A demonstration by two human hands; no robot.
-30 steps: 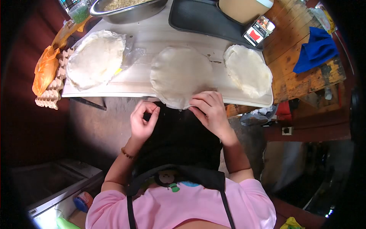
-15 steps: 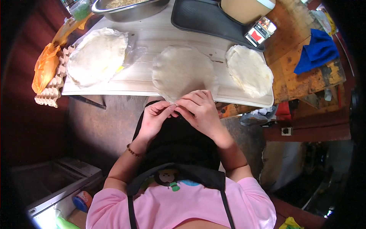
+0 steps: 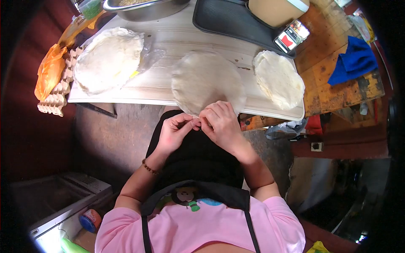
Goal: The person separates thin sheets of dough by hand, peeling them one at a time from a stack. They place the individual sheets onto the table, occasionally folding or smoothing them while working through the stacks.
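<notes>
A thin round wrapper sheet lies in the middle of the pale board, its near edge hanging over the board's front. My right hand pinches that near edge with its fingertips. My left hand meets it from the left, thumb and finger closed on the same edge of the sheet. A stack of round sheets sits at the board's left, partly on clear plastic. Another stack of sheets lies at the board's right end.
A metal bowl with filling stands at the back, beside a dark tray holding a tan tub. A phone leans on the tray. Egg cartons and an orange bag sit left; a blue cloth lies right.
My left hand moved right from below the board to join my right hand at the sheet's near edge. Both hands now pinch that edge together.
</notes>
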